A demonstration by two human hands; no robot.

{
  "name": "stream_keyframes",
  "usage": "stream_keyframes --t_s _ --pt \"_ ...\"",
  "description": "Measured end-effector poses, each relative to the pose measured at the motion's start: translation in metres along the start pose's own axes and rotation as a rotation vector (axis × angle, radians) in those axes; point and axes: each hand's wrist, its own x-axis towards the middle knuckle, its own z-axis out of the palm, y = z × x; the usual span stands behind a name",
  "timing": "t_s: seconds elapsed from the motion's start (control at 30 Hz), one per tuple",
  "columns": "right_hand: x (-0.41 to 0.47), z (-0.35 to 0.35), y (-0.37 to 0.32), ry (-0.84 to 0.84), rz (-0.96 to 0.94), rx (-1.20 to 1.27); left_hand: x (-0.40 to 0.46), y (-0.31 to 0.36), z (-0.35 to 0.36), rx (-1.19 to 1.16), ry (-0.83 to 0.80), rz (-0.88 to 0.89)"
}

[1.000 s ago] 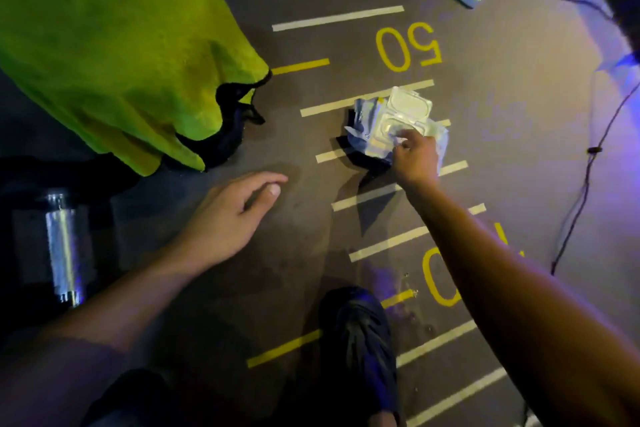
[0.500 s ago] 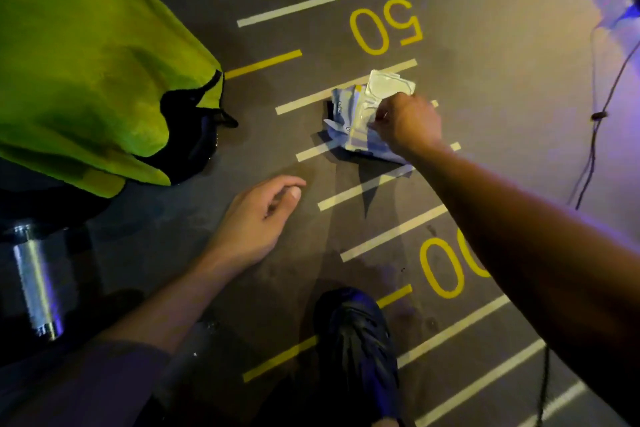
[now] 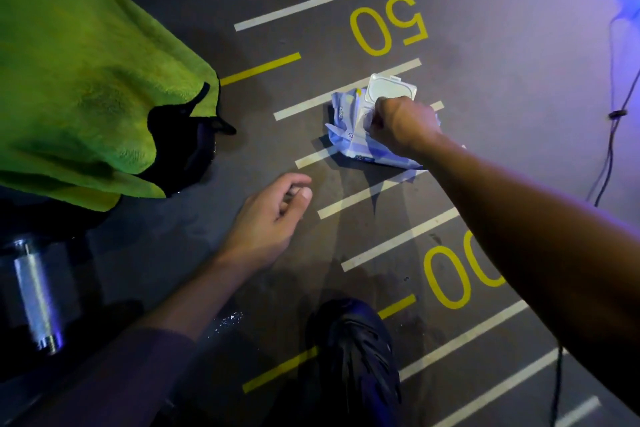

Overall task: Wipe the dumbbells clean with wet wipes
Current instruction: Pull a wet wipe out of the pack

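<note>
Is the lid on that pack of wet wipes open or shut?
Open. The white flip lid stands raised off the wipes pack, hinged at its far edge, while the right hand pinches at the opening beneath it.

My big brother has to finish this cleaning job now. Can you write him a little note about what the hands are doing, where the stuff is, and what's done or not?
Right hand: fingers curled at the opening of the wet wipes pack, lid flipped open; seems to be pinching a wipe, though the wipe itself is hard to see.
Left hand: loosely curled, holding nothing, low over the floor.
Dumbbell: at the far left edge, its metal handle showing, untouched.
Green towel: draped over something dark, left.
Done: pack opened.
Left: pull a wipe free, wipe the dumbbells.
</note>
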Motion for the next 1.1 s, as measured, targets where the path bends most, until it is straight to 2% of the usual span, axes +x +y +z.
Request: stream_keyframes --t_s 0.23,0.4,0.5,0.83,1.1 --pt "-0.006 -0.001 0.005 -0.004 -0.011 0.073 -0.004 0.002 0.006 0.012 -0.014 -0.026" --pt "-0.020 0.007 0.020 0.079 0.090 0.465 -0.009 0.006 0.005 0.011 0.004 -0.042" --pt "-0.026 0.002 0.028 0.106 0.108 0.578 -0.015 0.009 0.003 0.022 0.003 -0.047" --pt "-0.041 -0.005 0.022 0.130 -0.056 0.350 -0.034 0.010 0.006 0.006 0.026 -0.022" --pt "-0.047 -0.009 0.011 0.141 -0.115 0.382 -0.032 0.011 0.011 0.016 0.046 -0.007"
